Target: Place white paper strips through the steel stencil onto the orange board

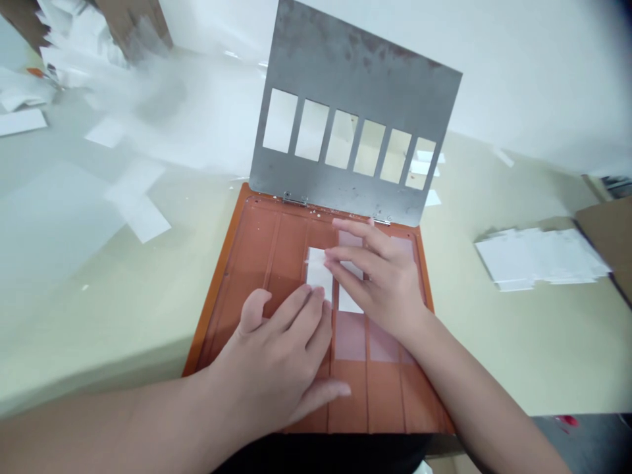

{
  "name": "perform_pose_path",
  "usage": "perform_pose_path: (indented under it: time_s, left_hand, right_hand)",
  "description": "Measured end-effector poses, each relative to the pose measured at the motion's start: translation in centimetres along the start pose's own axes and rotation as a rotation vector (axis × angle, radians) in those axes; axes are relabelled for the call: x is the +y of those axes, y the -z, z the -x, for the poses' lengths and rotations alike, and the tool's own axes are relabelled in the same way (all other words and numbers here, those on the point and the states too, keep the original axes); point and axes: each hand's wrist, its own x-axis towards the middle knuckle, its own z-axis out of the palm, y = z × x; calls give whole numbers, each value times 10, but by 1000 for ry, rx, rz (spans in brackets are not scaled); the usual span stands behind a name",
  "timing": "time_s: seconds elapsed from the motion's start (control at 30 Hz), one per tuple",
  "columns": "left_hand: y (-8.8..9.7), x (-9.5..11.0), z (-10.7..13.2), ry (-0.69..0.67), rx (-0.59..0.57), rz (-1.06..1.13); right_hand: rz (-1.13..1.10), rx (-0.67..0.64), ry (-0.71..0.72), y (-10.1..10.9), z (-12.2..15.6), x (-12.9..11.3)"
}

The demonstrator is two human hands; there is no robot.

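A white card lies in a channel of the orange-brown tray. My left hand rests over the tray, its fingertips on the lower part of this card and its thumb apart; it is open. At the card's upper right, my right hand is closed, thumb and forefinger pinched together. What they pinch is too small to make out; a small whitish strip shows beside the fingertips. A second white card lies partly under my right hand. Paler pinkish sheets cover parts of the right-hand channels.
Hinged to the tray's far edge, a grey metal plate with several rectangular openings stands raised. White cards are piled on the table at right. Loose white cards and clear plastic lie at left, with a cardboard box far right.
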Motion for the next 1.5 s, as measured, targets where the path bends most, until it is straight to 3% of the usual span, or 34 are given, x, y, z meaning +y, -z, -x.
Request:
perform_pose_path:
  time_s: [0.13,0.97,1.5]
  left_hand:
    - [0,-1,1,-2,-4,-3]
    - [-2,0,2,-5,-28,-29]
    - [-3,1,3,6,-15,-34]
  right_hand:
    - [-61,-39,72,3,3,0]
    - [-58,-185,119,12,6,-5]
    - [-47,-184,123,13,5,-6]
